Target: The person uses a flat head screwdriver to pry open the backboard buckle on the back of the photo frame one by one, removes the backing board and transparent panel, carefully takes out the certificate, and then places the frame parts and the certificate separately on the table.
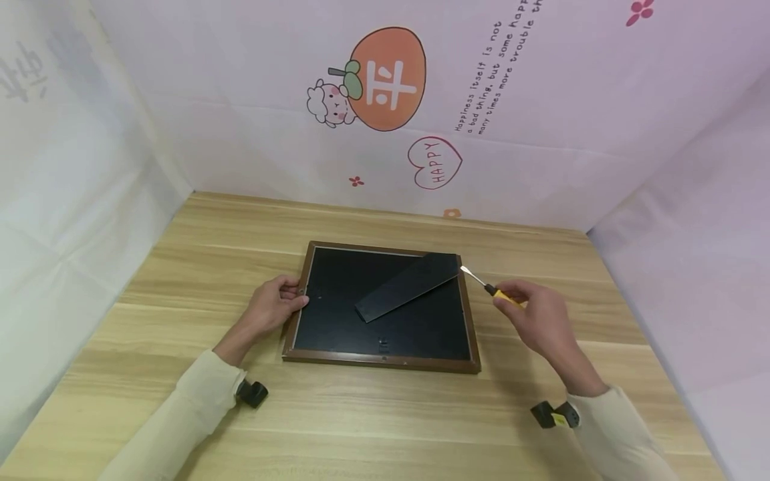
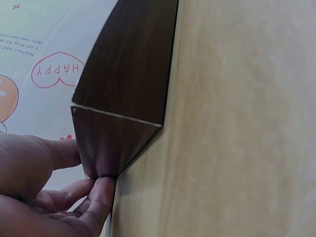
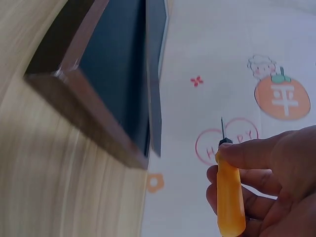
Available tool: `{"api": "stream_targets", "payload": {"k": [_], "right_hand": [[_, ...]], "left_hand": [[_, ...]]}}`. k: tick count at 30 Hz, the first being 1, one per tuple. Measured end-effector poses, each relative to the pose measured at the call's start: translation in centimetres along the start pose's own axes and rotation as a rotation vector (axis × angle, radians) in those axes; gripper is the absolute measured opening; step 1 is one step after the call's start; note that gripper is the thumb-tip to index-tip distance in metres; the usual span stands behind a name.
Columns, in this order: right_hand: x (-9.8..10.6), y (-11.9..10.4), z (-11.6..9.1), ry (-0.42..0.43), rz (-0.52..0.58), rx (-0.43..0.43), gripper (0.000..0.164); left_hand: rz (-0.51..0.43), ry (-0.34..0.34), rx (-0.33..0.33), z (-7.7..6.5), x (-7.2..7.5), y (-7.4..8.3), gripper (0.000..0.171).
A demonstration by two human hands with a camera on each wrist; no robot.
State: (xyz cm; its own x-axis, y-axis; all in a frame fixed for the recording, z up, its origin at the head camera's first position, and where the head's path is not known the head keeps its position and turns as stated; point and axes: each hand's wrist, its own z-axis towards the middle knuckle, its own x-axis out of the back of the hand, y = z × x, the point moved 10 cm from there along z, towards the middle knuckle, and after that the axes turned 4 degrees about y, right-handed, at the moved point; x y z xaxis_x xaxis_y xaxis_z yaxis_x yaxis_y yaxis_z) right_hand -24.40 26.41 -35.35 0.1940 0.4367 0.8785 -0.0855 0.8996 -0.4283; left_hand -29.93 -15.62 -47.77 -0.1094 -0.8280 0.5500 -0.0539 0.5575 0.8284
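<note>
A brown picture frame (image 1: pixel 385 362) lies face down on the table, its black backing board (image 1: pixel 337 280) upward. A black easel stand (image 1: pixel 409 287) slants across that board toward the upper right corner. My left hand (image 1: pixel 273 304) grips the frame's left edge, thumb on top; the left wrist view shows its fingers (image 2: pixel 101 195) against the frame's side. In my right hand (image 1: pixel 535 314) is a flat-blade screwdriver with a yellow handle (image 3: pixel 230 197). Its metal tip (image 1: pixel 464 269) points at the frame's right edge near the upper corner; whether it touches, I cannot tell.
The wood-grain table (image 1: pixel 385 427) extends around the frame on all sides. A white printed sheet (image 1: pixel 271 147) stands behind the table's back edge, and pale sheets hang at left and right. Small black cameras (image 1: pixel 252 394) sit on both wrists.
</note>
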Motion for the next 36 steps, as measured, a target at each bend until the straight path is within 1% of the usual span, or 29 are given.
{"api": "stream_targets", "payload": {"k": [6,15,22,28,36], "right_hand": [[-1.8,-2.2,1.1,-0.053,0.025,0.022,0.029],[-4.4,-4.8,2.0,-0.064,0.059,0.081,0.026],[-6.0,-6.1,2.4,-0.066,0.077,0.119,0.024],[-7.7,-7.1,2.7,-0.087,0.098,0.14,0.023],[-9.1,-8.3,3.3,-0.095,0.132,0.159,0.02]], "left_hand": [[-0.004,-0.003,0.006,-0.1,0.1,0.1,0.048],[-0.016,0.008,0.016,0.1,0.1,0.0,0.047],[-0.018,0.003,0.022,0.1,0.2,-0.1,0.046],[-0.02,0.002,0.02,0.1,0.3,-0.1,0.046],[-0.017,0.004,0.013,0.2,0.2,-0.1,0.045]]}}
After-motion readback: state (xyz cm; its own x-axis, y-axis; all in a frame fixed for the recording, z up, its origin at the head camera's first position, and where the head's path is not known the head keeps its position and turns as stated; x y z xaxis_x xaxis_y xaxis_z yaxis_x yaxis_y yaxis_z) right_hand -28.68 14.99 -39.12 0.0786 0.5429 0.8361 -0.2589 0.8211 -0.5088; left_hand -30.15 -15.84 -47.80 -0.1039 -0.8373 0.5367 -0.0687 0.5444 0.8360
